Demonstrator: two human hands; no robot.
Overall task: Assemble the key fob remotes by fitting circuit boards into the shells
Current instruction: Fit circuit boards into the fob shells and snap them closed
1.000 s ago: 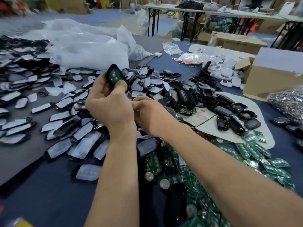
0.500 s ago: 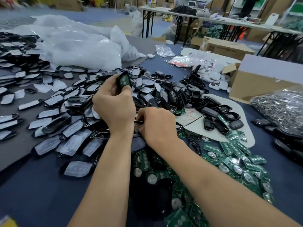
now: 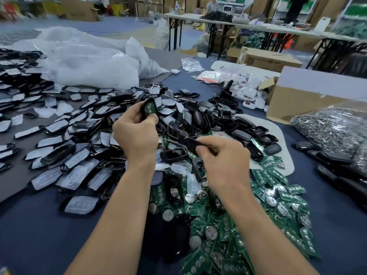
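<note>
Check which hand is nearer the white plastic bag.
Left. The left hand, gripping a key fob shell, is in front of the white plastic bag; the right hand, pinching a black shell, is farther right, nearer the camera.

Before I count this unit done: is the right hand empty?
No, the right hand pinches a black shell over the pile of boards.
</note>
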